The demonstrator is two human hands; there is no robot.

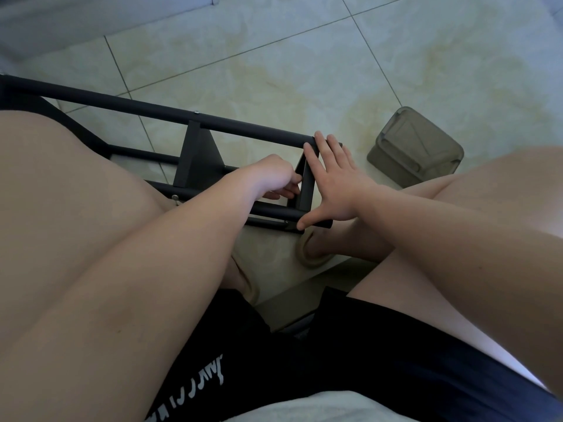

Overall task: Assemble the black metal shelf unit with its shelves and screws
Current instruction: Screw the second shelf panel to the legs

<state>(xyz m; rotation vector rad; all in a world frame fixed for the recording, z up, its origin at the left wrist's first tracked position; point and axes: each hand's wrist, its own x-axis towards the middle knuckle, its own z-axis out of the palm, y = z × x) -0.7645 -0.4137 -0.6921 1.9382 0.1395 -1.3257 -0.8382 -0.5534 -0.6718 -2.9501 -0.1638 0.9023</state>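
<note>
The black metal shelf unit (195,117) lies on its side across the tiled floor, between my knees. One black shelf (198,153) is fixed between its tubes, and a silver screw head (196,112) shows on the top tube above it. A second black shelf (307,190) stands at the unit's right end. My right hand (335,181) lies flat and spread against that end shelf, fingers on the top tube's end, thumb at the lower tube. My left hand (274,178) reaches in behind the end shelf with curled fingers; whatever it holds is hidden.
A grey-brown plastic box (417,147) sits on the floor right of the unit. My bare legs flank the work area, and a foot in a beige slipper (310,254) rests below the unit. Pale floor tiles (274,62) stretch beyond.
</note>
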